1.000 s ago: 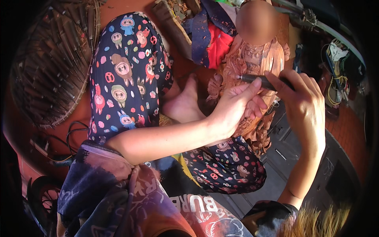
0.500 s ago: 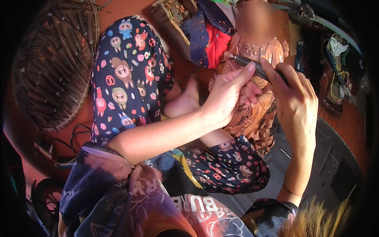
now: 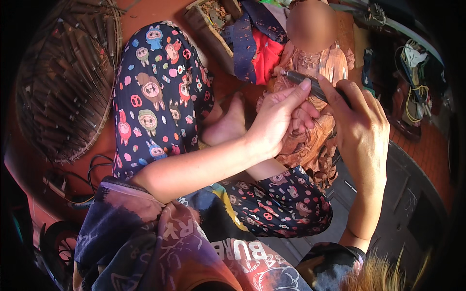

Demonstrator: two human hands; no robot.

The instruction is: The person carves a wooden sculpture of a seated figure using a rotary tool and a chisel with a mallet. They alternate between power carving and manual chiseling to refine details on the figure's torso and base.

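A carved wooden statue with flowing, robe-like folds lies in front of me, its top end away from me. Over its upper part, both my hands grip a slim dark rotary tool handpiece with a metal collar. The tool's small pale tip points left, near the statue's edge; I cannot tell if it touches the wood. My left hand presses its thumb on the front of the handpiece, the other fingers curled underneath. My right hand wraps the rear end, its index finger laid along the handpiece.
At the left, a round woven basket holds many wooden-handled tools. A wooden box with chips stands at the back, beside a dark and red cloth strewn with shavings. Cables lie at left. Tangled yellow cords are at the right.
Both hands and the handpiece have shifted very slightly left and downward over the statue. The grip is the same.
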